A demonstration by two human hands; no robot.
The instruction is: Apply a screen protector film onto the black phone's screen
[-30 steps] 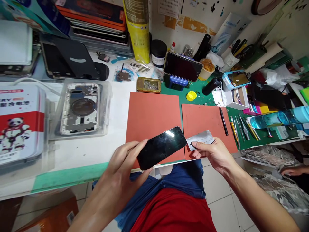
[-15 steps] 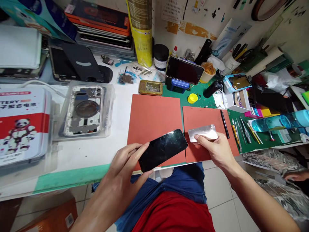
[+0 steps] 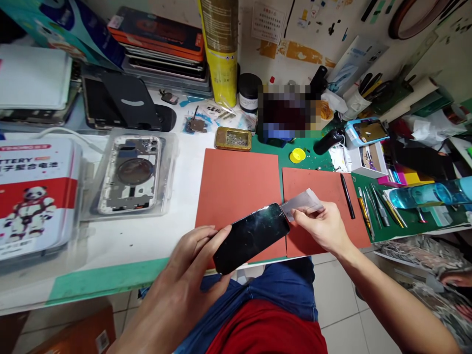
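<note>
A black phone (image 3: 252,238) with a glossy dark face is gripped by my left hand (image 3: 191,265) at its lower left end, tilted above the front edge of the left red-brown mat (image 3: 238,182). Pinched in my right hand (image 3: 320,223) is a thin silvery sheet (image 3: 304,200), held over the right red-brown mat (image 3: 324,184). Its left end is at the phone's upper right corner; whether they touch is hard to tell. Fingertips of my left hand lie along the phone's edges.
Behind the mats stand a small metal tin (image 3: 233,139) and a yellow cap (image 3: 297,155). A black pen (image 3: 347,196) and several slim tools lie right. An opened phone housing (image 3: 131,172) sits in a plastic case at left. Another person's hand (image 3: 457,277) shows far right.
My right hand has brought the silvery sheet left and tilted it, closing the gap to the phone. My left hand still holds the phone. The view has shifted slightly.
</note>
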